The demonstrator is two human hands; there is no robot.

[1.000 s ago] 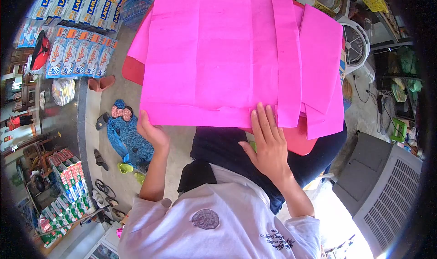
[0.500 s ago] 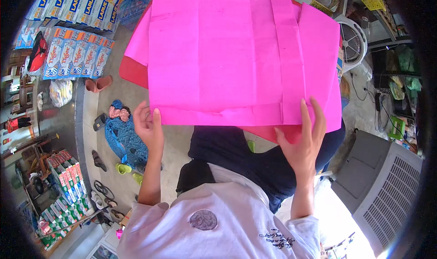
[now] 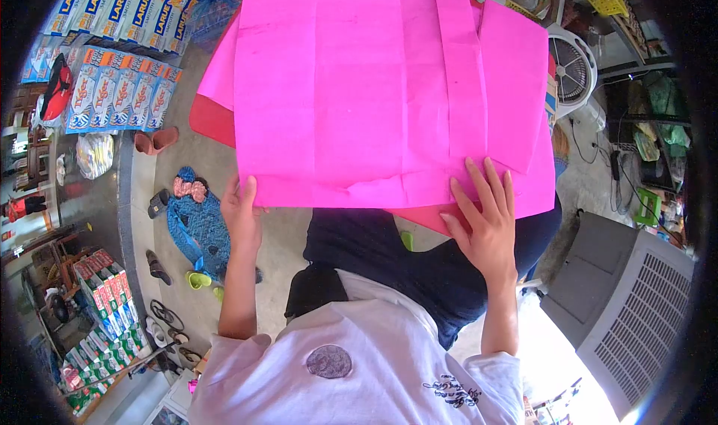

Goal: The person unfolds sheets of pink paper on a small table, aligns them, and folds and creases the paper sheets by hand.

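A large sheet of bright pink paper (image 3: 351,96), crossed by straight creases and with a folded strip near its right side, lies spread out in front of me. More pink paper (image 3: 516,81) shows beneath it on the right, over a red surface (image 3: 213,118) that is mostly covered. My left hand (image 3: 244,212) pinches the sheet's near left corner, thumb on top and the other fingers partly hidden below. Near the right end of the close edge, my right hand (image 3: 486,223) rests with outstretched fingertips on the paper. The close edge is turned up in a narrow, uneven fold.
Stacked beer cartons (image 3: 120,88) stand at the upper left. A blue shaggy mat (image 3: 198,227) and several shoes (image 3: 157,268) lie on the floor to the left. On the right are a white fan (image 3: 572,70) and a grey air cooler (image 3: 621,298).
My left hand has closed on the paper's corner. My right hand has shifted left and flattened, its fingers now on the sheet. The whole view has drifted slightly.
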